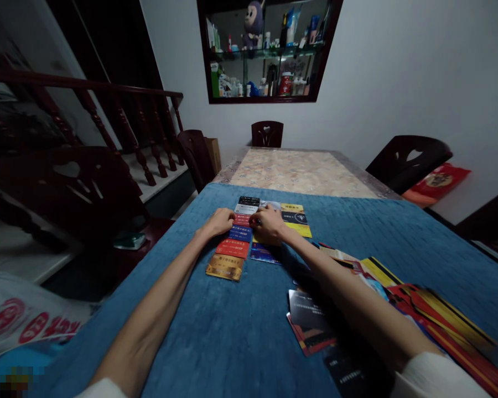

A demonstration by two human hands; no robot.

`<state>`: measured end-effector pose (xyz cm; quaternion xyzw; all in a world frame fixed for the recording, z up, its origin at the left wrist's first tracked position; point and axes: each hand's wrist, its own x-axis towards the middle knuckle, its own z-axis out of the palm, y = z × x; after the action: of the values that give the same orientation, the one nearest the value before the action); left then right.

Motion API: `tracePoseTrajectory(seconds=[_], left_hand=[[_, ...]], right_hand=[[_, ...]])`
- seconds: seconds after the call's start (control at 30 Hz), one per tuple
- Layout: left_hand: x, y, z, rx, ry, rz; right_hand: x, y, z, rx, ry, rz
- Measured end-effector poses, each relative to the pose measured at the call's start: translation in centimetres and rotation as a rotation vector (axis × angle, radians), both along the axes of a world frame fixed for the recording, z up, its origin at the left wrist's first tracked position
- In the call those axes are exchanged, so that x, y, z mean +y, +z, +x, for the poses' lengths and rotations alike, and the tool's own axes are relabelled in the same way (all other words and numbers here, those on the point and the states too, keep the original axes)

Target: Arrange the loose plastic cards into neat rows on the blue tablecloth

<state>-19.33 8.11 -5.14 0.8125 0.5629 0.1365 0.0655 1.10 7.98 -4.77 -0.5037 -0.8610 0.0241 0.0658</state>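
A column of overlapping cards runs toward me on the blue cloth. From the far end it shows a black card (pixel 249 200), a white-grey card (pixel 247 209), a red card (pixel 242 220), a blue card (pixel 238 232), an orange-red card (pixel 232 247) and a gold card (pixel 225 267). My left hand (pixel 221 222) has curled fingers at the red card's left edge. At its right edge, my right hand (pixel 270 222) closes its fingers on the same card. Under and beside my right hand lies a second column, including a dark blue card (pixel 265 252). Yellow-and-black cards (pixel 296 218) lie farther right.
A blue cloth (pixel 182 309) covers the near table. Loose cards (pixel 431 309) spread under and beyond my right forearm, with a grey card (pixel 307 308) nearer the middle. Chairs (pixel 406 160) surround the table. A white plastic bag (pixel 29 315) sits at lower left.
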Motion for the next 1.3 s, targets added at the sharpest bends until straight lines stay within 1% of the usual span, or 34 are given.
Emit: tracePoseTrajectory(seconds=[0.23, 0.43, 0.6, 0.7, 0.8, 0.9, 1.03, 1.17, 1.3], left_hand=[[0.2, -0.1, 0.1, 0.043, -0.009, 0.035], [0.8, 0.2, -0.2, 0.071, -0.016, 0.072], [0.9, 0.3, 0.1, 0.083, 0.010, 0.108], [0.6, 0.7, 0.8, 0.106, -0.001, 0.161], [0.0, 1.2, 1.9, 0.122, -0.037, 0.210], [-0.8, 2.0, 3.4, 0.118, -0.101, 0.246], [-2.8, 2.9, 6.2, 0.044, -0.229, 0.293], [-5.8, 3.5, 9.7, -0.022, -0.415, 0.323], [-9.9, 3.3, 13.8, -0.027, -0.616, 0.279]], right_hand=[[0.2, 0.0, 0.1, -0.005, 0.003, -0.002], [-0.2, 1.2, 1.2, 0.004, 0.001, 0.020], [-1.4, 2.9, 3.9, 0.001, -0.010, 0.041], [-2.6, 3.6, 6.3, 0.014, -0.017, 0.067], [-4.0, 3.9, 9.1, 0.024, -0.036, 0.093], [-5.7, 3.7, 11.9, 0.032, -0.054, 0.130], [-8.4, 3.2, 15.5, 0.044, -0.081, 0.169], [-11.3, 2.6, 18.5, 0.062, -0.131, 0.184], [-13.7, 1.7, 21.2, 0.064, -0.178, 0.194]])
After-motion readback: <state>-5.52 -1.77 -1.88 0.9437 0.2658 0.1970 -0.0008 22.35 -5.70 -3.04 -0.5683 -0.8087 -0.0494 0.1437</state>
